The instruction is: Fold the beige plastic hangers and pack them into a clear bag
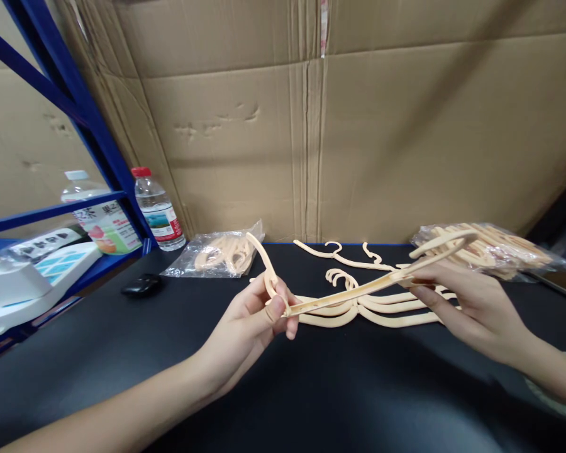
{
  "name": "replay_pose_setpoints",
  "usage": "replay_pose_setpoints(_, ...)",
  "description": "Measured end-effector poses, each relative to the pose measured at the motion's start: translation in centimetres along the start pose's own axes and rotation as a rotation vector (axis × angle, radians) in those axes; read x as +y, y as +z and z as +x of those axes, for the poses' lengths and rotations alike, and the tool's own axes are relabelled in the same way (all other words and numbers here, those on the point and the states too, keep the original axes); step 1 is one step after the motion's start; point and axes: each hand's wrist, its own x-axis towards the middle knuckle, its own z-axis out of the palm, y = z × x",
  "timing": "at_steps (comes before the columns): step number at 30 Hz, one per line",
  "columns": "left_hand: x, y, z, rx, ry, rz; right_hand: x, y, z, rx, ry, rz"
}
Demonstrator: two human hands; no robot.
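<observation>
- Left hand (252,324): thumb and fingertips pinched together on one end of a pale hanger (344,296)
- Right hand (471,308): fingers closed around the hanger's other end
- Hanger: held above the black table (311,396), spanning both hands, higher at the right
- Loose hangers (400,321): lying behind it, between two clear bags (221,255) of pale parts

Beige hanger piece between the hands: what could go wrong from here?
The hanger piece might bend or snap if the left hand and right hand, gripping it near opposite ends, press unevenly. A low dip could perhaps knock the cluster of hangers lying behind it on the black tabletop.
</observation>
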Motion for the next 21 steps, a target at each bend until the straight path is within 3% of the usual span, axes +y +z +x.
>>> replay_pose_setpoints(5,-0.1,0.1,-0.1,0.079,0.004,0.026,-0.7,0.5,-0.2,0.051,-0.061,-0.067)
replay_pose_setpoints(11,-0.2,0.2,-0.1,0.247,0.019,0.080,-1.9,0.9,-0.4,0.027,-0.077,-0.096)
replay_pose_setpoints(16,-0.8,-0.1,0.1,0.339,0.072,0.087,-2.4,1.2,-0.7,-0.014,0.013,-0.094)
replay_pose_setpoints(21,-0.8,-0.2,0.2,0.363,0.038,0.050,-2.3,1.1,-0.9,-0.029,0.186,-0.072)
